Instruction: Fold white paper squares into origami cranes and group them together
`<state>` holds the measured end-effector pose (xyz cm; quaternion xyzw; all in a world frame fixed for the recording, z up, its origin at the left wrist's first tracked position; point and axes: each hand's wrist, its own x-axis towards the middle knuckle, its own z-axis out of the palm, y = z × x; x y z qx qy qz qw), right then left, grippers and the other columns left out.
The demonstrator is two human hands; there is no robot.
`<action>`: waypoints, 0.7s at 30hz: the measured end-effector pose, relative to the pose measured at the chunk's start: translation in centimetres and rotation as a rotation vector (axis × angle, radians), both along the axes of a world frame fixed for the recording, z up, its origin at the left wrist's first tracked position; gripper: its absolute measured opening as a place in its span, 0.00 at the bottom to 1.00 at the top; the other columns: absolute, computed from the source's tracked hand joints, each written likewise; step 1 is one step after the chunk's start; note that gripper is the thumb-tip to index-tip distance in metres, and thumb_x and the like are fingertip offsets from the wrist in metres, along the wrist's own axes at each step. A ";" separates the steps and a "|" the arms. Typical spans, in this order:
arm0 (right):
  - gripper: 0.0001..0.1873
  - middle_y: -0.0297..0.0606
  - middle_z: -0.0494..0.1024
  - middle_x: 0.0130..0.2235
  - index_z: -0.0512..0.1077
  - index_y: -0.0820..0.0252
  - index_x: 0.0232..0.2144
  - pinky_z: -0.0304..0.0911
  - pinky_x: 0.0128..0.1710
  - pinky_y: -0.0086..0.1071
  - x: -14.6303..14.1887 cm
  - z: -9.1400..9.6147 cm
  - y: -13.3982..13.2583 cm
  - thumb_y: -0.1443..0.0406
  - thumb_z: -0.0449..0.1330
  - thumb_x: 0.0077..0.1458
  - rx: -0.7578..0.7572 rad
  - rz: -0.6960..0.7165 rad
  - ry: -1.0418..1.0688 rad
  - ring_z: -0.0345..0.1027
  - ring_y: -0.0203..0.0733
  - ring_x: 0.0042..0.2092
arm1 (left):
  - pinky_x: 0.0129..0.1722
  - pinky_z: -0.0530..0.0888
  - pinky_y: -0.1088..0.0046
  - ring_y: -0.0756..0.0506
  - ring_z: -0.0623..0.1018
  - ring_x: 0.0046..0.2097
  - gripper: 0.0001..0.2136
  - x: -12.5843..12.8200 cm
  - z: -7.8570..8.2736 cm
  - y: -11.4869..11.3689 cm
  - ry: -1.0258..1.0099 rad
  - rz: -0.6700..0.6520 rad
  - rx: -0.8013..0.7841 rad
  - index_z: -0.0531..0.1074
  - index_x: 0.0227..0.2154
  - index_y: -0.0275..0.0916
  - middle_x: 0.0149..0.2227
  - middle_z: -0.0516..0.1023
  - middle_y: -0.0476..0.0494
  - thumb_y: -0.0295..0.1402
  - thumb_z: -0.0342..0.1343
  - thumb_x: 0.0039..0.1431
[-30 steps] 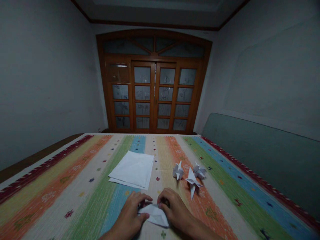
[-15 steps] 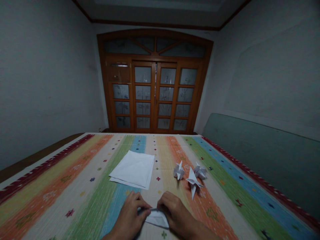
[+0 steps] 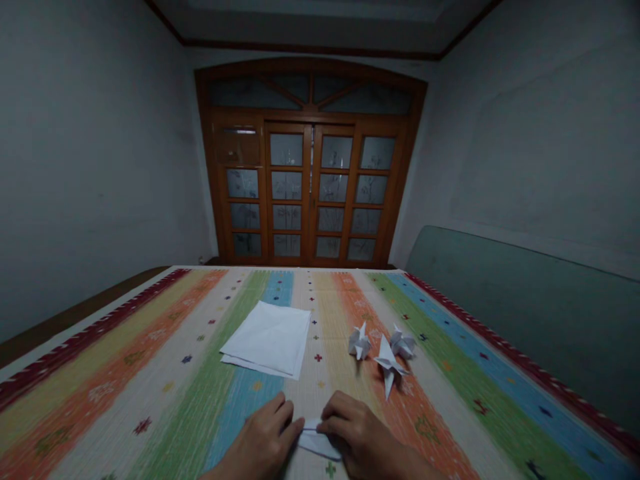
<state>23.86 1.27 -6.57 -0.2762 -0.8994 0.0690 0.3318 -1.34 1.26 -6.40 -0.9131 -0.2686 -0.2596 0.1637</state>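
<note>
A small folded white paper [image 3: 318, 445] lies at the near edge of the striped tablecloth, between my two hands. On its left end, my left hand [image 3: 265, 433] is closed, thumb and bent fingers pressing the paper. My right hand [image 3: 357, 427] grips the opposite side, its fingertips curled over the upper edge. Parts of the paper are hidden under the fingers. Beyond my hands and to the left rests a stack of white paper sheets [image 3: 270, 339]. To the right stand three folded paper figures: one [image 3: 359, 342], a pointed one [image 3: 389, 363] and another [image 3: 403, 343].
The colourful striped tablecloth [image 3: 165, 413] covers the table. A pale green bench back or board [image 3: 525, 313] runs along the right wall. At the far end is a wooden door [image 3: 310, 193] with patterned glass panes.
My left fingers have shifted slightly and pressed lower along the paper's edge. My right fingers have moved a little inward over it. The stack and figures stay put.
</note>
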 end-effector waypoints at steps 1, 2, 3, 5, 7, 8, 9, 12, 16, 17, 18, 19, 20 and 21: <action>0.17 0.44 0.79 0.37 0.78 0.59 0.41 0.65 0.34 0.31 0.0 0.2 -0.2 0.77 0.58 0.51 -0.005 0.002 -0.005 0.73 0.45 0.37 | 0.39 0.78 0.67 0.40 0.75 0.41 0.08 0.0 0.0 0.0 0.021 0.002 -0.009 0.74 0.46 0.38 0.37 0.75 0.42 0.22 0.54 0.68; 0.17 0.44 0.79 0.37 0.78 0.59 0.41 0.66 0.34 0.32 0.0 0.4 -0.3 0.77 0.58 0.51 -0.014 0.003 -0.011 0.73 0.45 0.37 | 0.38 0.78 0.67 0.40 0.75 0.39 0.09 0.0 0.1 0.0 0.040 0.010 -0.028 0.73 0.46 0.38 0.36 0.75 0.43 0.21 0.55 0.67; 0.18 0.44 0.79 0.37 0.78 0.60 0.42 0.66 0.35 0.32 0.0 0.6 -0.5 0.76 0.58 0.51 -0.029 -0.001 -0.019 0.73 0.46 0.37 | 0.36 0.78 0.68 0.41 0.74 0.38 0.10 0.0 0.1 -0.1 0.055 0.022 -0.051 0.73 0.46 0.38 0.36 0.74 0.43 0.20 0.56 0.65; 0.18 0.45 0.79 0.36 0.78 0.60 0.44 0.67 0.36 0.33 0.0 1.0 -0.8 0.75 0.57 0.52 -0.071 -0.016 -0.044 0.73 0.46 0.38 | 0.34 0.77 0.69 0.41 0.74 0.36 0.13 0.0 0.3 -0.3 0.080 0.041 -0.098 0.73 0.46 0.38 0.35 0.74 0.44 0.19 0.58 0.60; 0.18 0.44 0.78 0.37 0.77 0.60 0.47 0.68 0.38 0.34 0.1 1.3 -1.0 0.73 0.58 0.55 -0.111 -0.026 -0.078 0.73 0.46 0.39 | 0.33 0.77 0.69 0.41 0.74 0.36 0.16 0.0 0.6 -0.5 0.097 0.057 -0.147 0.73 0.47 0.38 0.35 0.74 0.44 0.19 0.59 0.57; 0.17 0.45 0.78 0.38 0.77 0.60 0.48 0.68 0.39 0.34 0.1 1.4 -1.1 0.70 0.60 0.57 -0.128 -0.029 -0.097 0.73 0.47 0.39 | 0.33 0.77 0.69 0.41 0.74 0.36 0.17 0.0 0.7 -0.6 0.101 0.061 -0.174 0.73 0.47 0.39 0.36 0.74 0.43 0.20 0.60 0.56; 0.16 0.45 0.78 0.38 0.77 0.60 0.49 0.69 0.39 0.35 0.1 1.5 -1.1 0.67 0.62 0.58 -0.141 -0.032 -0.115 0.73 0.48 0.40 | 0.33 0.76 0.70 0.41 0.75 0.36 0.17 0.1 0.9 -0.8 0.099 0.064 -0.204 0.74 0.47 0.39 0.36 0.74 0.43 0.21 0.61 0.55; 0.20 0.46 0.79 0.40 0.76 0.61 0.50 0.69 0.40 0.35 0.0 1.5 -1.2 0.60 0.68 0.57 -0.144 -0.052 -0.152 0.73 0.49 0.41 | 0.32 0.75 0.72 0.42 0.75 0.36 0.12 0.1 1.3 -1.1 0.035 0.074 -0.261 0.75 0.46 0.40 0.35 0.73 0.43 0.23 0.59 0.59; 0.17 0.43 0.80 0.40 0.75 0.58 0.51 0.68 0.41 0.33 -0.3 1.4 -1.2 0.63 0.67 0.59 -0.085 -0.060 -0.157 0.73 0.47 0.41 | 0.33 0.73 0.75 0.44 0.76 0.35 0.09 0.0 1.3 -0.8 -0.120 0.047 -0.334 0.78 0.43 0.41 0.35 0.73 0.44 0.24 0.56 0.64; 0.16 0.42 0.80 0.40 0.75 0.57 0.50 0.68 0.40 0.33 -0.3 1.3 -1.2 0.63 0.67 0.60 -0.066 -0.057 -0.150 0.73 0.47 0.41 | 0.33 0.73 0.74 0.44 0.76 0.36 0.10 0.0 1.2 -0.6 -0.150 0.038 -0.370 0.78 0.43 0.42 0.36 0.74 0.44 0.23 0.57 0.63; 0.14 0.42 0.80 0.39 0.75 0.57 0.48 0.68 0.39 0.33 -0.3 1.2 -1.2 0.64 0.66 0.60 -0.046 -0.052 -0.141 0.73 0.46 0.40 | 0.34 0.74 0.74 0.44 0.77 0.37 0.10 0.0 1.2 -0.5 -0.175 0.031 -0.404 0.79 0.42 0.42 0.36 0.75 0.44 0.23 0.58 0.62; 0.12 0.41 0.80 0.38 0.75 0.57 0.46 0.67 0.38 0.32 -0.4 1.0 -1.2 0.64 0.66 0.60 -0.026 -0.047 -0.133 0.73 0.46 0.40 | 0.36 0.74 0.73 0.44 0.77 0.38 0.10 0.0 1.1 -0.4 -0.195 0.028 -0.436 0.79 0.41 0.42 0.37 0.75 0.44 0.22 0.58 0.61; 0.09 0.41 0.80 0.37 0.75 0.58 0.44 0.67 0.38 0.32 -0.4 0.8 -1.1 0.64 0.65 0.61 -0.005 -0.042 -0.128 0.73 0.46 0.39 | 0.37 0.75 0.73 0.44 0.78 0.38 0.10 0.0 1.1 -0.3 -0.212 0.027 -0.460 0.79 0.40 0.42 0.37 0.76 0.44 0.21 0.59 0.60; 0.07 0.41 0.80 0.36 0.75 0.58 0.42 0.67 0.37 0.32 -0.4 0.5 -1.0 0.64 0.65 0.62 0.016 -0.037 -0.123 0.73 0.45 0.39 | 0.37 0.75 0.73 0.43 0.78 0.39 0.10 0.0 1.0 -0.3 -0.224 0.025 -0.476 0.79 0.40 0.41 0.37 0.76 0.44 0.21 0.59 0.60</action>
